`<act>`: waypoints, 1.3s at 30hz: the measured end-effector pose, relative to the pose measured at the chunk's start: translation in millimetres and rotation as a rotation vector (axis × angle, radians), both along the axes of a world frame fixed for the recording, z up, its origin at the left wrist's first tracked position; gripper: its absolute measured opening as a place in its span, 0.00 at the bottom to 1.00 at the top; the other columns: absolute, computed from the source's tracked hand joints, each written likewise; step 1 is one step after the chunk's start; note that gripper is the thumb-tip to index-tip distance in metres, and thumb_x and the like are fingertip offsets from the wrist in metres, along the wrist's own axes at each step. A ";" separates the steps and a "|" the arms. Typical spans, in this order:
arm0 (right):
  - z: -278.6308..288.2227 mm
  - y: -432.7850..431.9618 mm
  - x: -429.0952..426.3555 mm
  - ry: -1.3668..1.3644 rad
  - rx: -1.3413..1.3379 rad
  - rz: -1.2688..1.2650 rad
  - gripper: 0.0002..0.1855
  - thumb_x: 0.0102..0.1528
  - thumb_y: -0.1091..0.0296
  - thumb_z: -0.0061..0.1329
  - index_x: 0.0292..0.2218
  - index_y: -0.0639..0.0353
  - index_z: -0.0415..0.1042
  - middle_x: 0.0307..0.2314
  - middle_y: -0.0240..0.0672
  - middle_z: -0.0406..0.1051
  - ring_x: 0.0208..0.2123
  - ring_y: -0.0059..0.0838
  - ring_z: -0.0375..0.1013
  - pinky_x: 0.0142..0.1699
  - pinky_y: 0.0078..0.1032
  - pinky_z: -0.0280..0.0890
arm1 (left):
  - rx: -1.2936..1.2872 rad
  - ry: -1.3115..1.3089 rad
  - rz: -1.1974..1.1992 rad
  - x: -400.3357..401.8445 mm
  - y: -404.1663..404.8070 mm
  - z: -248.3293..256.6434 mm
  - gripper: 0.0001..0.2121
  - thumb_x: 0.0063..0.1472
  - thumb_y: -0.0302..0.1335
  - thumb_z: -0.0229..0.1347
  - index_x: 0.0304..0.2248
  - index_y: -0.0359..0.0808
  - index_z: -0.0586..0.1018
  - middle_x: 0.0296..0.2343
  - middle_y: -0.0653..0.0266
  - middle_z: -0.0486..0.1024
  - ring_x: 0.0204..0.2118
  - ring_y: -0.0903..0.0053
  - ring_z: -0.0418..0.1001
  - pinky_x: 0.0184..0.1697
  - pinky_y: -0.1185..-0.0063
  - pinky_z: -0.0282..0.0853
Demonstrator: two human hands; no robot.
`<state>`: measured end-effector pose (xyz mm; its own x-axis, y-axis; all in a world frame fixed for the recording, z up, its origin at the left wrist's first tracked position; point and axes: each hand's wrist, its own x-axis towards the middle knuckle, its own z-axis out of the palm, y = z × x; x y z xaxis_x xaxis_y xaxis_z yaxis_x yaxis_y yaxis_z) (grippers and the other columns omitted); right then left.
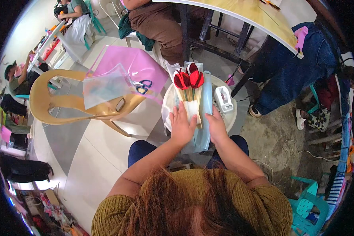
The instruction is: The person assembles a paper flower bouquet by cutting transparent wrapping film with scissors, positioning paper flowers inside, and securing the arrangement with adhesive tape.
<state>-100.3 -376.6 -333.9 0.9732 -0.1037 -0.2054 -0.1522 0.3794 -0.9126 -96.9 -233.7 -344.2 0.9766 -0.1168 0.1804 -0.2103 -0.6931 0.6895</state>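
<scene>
Red artificial tulips (189, 79) with green stems lie in a cream inner wrap (191, 108), on top of a pale blue translucent wrapping sheet (206, 97). All of it rests on a round white stool (230, 115) before my knees. My left hand (182, 126) lies flat across the wrap's left side, fingers spread, pressing it below the blooms. At the right side my right hand (217, 126) pinches the folded edge of the blue sheet, its fingertips partly hidden. Beside that hand stands a white tape dispenser (223, 99).
Left is a tan plastic chair (67, 115) with pink wrapping sheets (129, 63), a clear sheet (106, 85) and dark-handled scissors (143, 87). A table (239, 14) ahead carries a pink glue gun (301, 37). People sit nearby; a cable (309, 155) crosses the right floor.
</scene>
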 end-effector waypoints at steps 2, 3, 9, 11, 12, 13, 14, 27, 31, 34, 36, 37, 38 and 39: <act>-1.6 -2.0 1.1 0.013 0.009 -0.006 0.30 0.55 0.77 0.38 0.59 0.64 0.52 0.51 0.41 0.62 0.52 0.30 0.61 0.57 0.25 0.53 | -0.021 -0.004 0.006 -1.7 0.7 -0.4 0.37 0.61 0.42 0.47 0.59 0.23 0.46 0.58 0.39 0.51 0.62 0.43 0.43 0.63 0.56 0.32; -1.7 -2.6 1.3 0.028 0.018 -0.013 0.29 0.56 0.77 0.38 0.59 0.64 0.53 0.51 0.40 0.62 0.52 0.30 0.61 0.57 0.25 0.53 | -0.021 0.010 0.001 -3.6 1.4 -0.1 0.37 0.61 0.42 0.47 0.59 0.23 0.46 0.58 0.39 0.51 0.62 0.43 0.43 0.63 0.56 0.31; -8.5 -4.6 4.0 0.025 -0.003 -0.021 0.29 0.56 0.75 0.38 0.59 0.63 0.53 0.51 0.41 0.62 0.52 0.30 0.61 0.57 0.25 0.54 | -0.041 0.012 -0.008 -10.8 3.7 -0.9 0.38 0.61 0.42 0.47 0.59 0.23 0.46 0.58 0.38 0.50 0.62 0.43 0.42 0.63 0.56 0.31; -7.6 -3.3 3.2 0.032 -0.005 -0.023 0.29 0.57 0.75 0.39 0.59 0.64 0.53 0.51 0.41 0.62 0.52 0.30 0.61 0.57 0.25 0.54 | -0.051 -0.010 -0.005 -12.1 3.1 -1.7 0.38 0.61 0.42 0.47 0.60 0.24 0.45 0.58 0.36 0.49 0.62 0.43 0.41 0.63 0.56 0.30; -3.9 -2.2 2.2 0.042 -0.010 -0.028 0.28 0.57 0.74 0.39 0.59 0.64 0.53 0.52 0.40 0.62 0.52 0.30 0.61 0.57 0.25 0.53 | -0.032 -0.037 0.019 -13.3 2.0 0.1 0.37 0.61 0.42 0.47 0.60 0.26 0.46 0.58 0.35 0.48 0.62 0.42 0.41 0.63 0.55 0.30; -0.5 -0.4 1.2 0.041 -0.010 -0.027 0.28 0.57 0.74 0.39 0.59 0.64 0.53 0.52 0.40 0.62 0.52 0.30 0.61 0.57 0.25 0.53 | -0.014 -0.065 0.042 -13.9 1.6 1.9 0.36 0.61 0.41 0.46 0.61 0.28 0.48 0.58 0.34 0.48 0.62 0.42 0.41 0.63 0.55 0.30; 3.2 1.9 0.0 0.042 0.019 -0.038 0.28 0.57 0.73 0.39 0.59 0.64 0.53 0.52 0.40 0.62 0.52 0.30 0.61 0.57 0.25 0.54 | -0.013 -0.065 0.043 -14.3 2.1 3.7 0.36 0.61 0.41 0.46 0.61 0.28 0.48 0.58 0.34 0.48 0.62 0.42 0.41 0.63 0.55 0.30; -5.8 35.0 -17.4 -0.257 -0.360 0.159 0.35 0.61 0.64 0.40 0.61 0.71 0.40 0.57 0.54 0.52 0.59 0.39 0.54 0.61 0.29 0.50 | 0.024 -0.044 -0.041 -12.5 2.5 -4.8 0.31 0.63 0.38 0.44 0.61 0.37 0.49 0.56 0.33 0.51 0.61 0.42 0.45 0.62 0.52 0.31; -11.7 36.6 -17.2 -0.247 -0.366 0.151 0.36 0.61 0.65 0.40 0.61 0.72 0.38 0.58 0.55 0.51 0.60 0.40 0.53 0.61 0.29 0.50 | 0.018 -0.042 -0.051 -13.1 2.5 -3.3 0.31 0.63 0.37 0.43 0.62 0.36 0.48 0.57 0.34 0.51 0.61 0.42 0.45 0.62 0.52 0.31; -1.9 35.6 -19.8 -0.200 -0.353 0.165 0.36 0.60 0.66 0.40 0.61 0.71 0.38 0.57 0.56 0.51 0.60 0.39 0.54 0.61 0.29 0.50 | 0.020 -0.035 -0.043 -13.6 4.1 -3.9 0.31 0.64 0.37 0.42 0.62 0.36 0.47 0.57 0.34 0.51 0.61 0.42 0.45 0.62 0.52 0.30; 0.9 34.0 -20.9 -0.156 -0.331 0.177 0.36 0.60 0.66 0.40 0.61 0.71 0.38 0.57 0.55 0.52 0.59 0.38 0.54 0.61 0.28 0.50 | 0.018 -0.028 -0.047 -13.8 4.3 -3.4 0.31 0.64 0.37 0.42 0.62 0.36 0.47 0.57 0.34 0.51 0.61 0.41 0.45 0.62 0.52 0.30; -1.3 32.7 -20.7 -0.160 -0.351 0.147 0.35 0.60 0.67 0.40 0.62 0.70 0.39 0.57 0.54 0.53 0.59 0.37 0.54 0.61 0.27 0.51 | 0.016 -0.022 -0.053 -13.6 3.6 -2.5 0.31 0.64 0.38 0.43 0.62 0.36 0.47 0.57 0.33 0.50 0.61 0.41 0.45 0.62 0.52 0.29; -2.7 31.2 -20.7 -0.165 -0.370 0.118 0.34 0.60 0.69 0.39 0.62 0.69 0.40 0.57 0.52 0.53 0.59 0.35 0.55 0.60 0.27 0.51 | 0.016 -0.022 -0.055 -13.4 3.1 -1.6 0.31 0.64 0.38 0.43 0.62 0.36 0.47 0.57 0.33 0.50 0.61 0.41 0.45 0.62 0.52 0.29; -2.2 30.2 -20.5 -0.164 -0.370 0.118 0.34 0.60 0.69 0.39 0.62 0.69 0.40 0.57 0.52 0.53 0.59 0.35 0.55 0.60 0.27 0.51 | 0.009 -0.013 -0.056 -13.2 3.2 -1.0 0.31 0.64 0.38 0.42 0.62 0.35 0.47 0.57 0.33 0.51 0.61 0.41 0.44 0.62 0.52 0.29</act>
